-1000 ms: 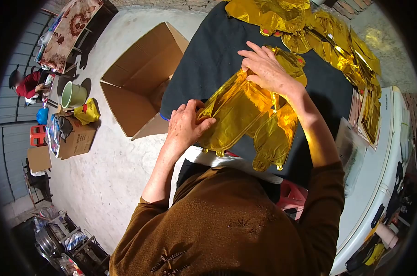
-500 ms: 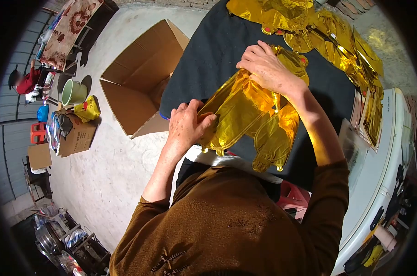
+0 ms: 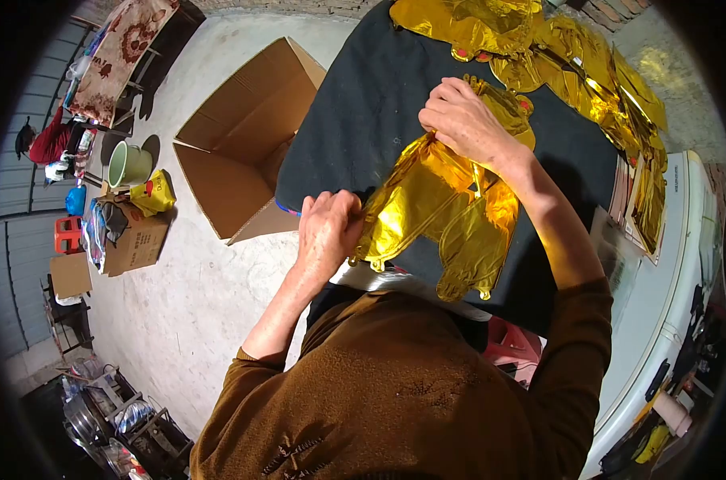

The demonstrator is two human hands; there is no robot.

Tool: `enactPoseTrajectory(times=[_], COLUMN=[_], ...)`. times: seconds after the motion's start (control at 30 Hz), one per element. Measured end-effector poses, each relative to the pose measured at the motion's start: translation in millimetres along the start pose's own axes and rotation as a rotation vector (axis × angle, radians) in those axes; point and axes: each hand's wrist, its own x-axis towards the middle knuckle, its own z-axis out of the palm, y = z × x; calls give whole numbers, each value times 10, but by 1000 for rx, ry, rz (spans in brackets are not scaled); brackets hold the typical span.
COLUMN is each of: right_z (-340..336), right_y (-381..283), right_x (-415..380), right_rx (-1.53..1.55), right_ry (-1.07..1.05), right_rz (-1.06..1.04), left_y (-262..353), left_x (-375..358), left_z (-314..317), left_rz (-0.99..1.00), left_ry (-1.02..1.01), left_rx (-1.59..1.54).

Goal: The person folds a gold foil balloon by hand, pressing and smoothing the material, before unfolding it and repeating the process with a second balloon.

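Note:
A flat, shiny gold foil balloon (image 3: 415, 216) lies over the black cloth, its uneven outline and small tabs hanging toward my body. My left hand (image 3: 328, 232) is closed at the foil's left edge, fingers curled; its fingertips are partly hidden. My right hand (image 3: 471, 124) pinches the upper part, where the foil is bunched and creased under the fingers. Beyond that hand a further gold portion with a red spot (image 3: 526, 105) spreads on the cloth. More gold foil balloons (image 3: 531, 40) are heaped along the table's far side.
The black cloth-covered table (image 3: 347, 120) has an open cardboard box (image 3: 243, 136) on the floor to its left. A white appliance (image 3: 667, 280) stands at the right. Farther left are a green bucket (image 3: 129, 164), a smaller carton (image 3: 143, 236) and a person in red (image 3: 49, 142).
My left hand's fingers have curled in more tightly. The balloon's left edge has folded and drawn inward, catching brighter light. My right hand has shifted slightly, still pinching the foil.

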Motion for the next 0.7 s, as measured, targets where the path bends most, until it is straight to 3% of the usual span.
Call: enactPoseTrajectory(times=[0.13, 0.57, 0.7], right_z=[11, -47, -34], right_y=[-20, -48, -29], right_x=[-63, -248, -247], right_rx=[-58, -170, -171], right_ry=[86, 80, 87], right_rz=[-36, -68, -53], left_y=[38, -38, -66], left_x=[-33, 32, 54], left_z=[57, -165, -269], left_rz=[173, 473, 542], left_ry=[70, -188, -259], left_rx=[81, 210, 123])
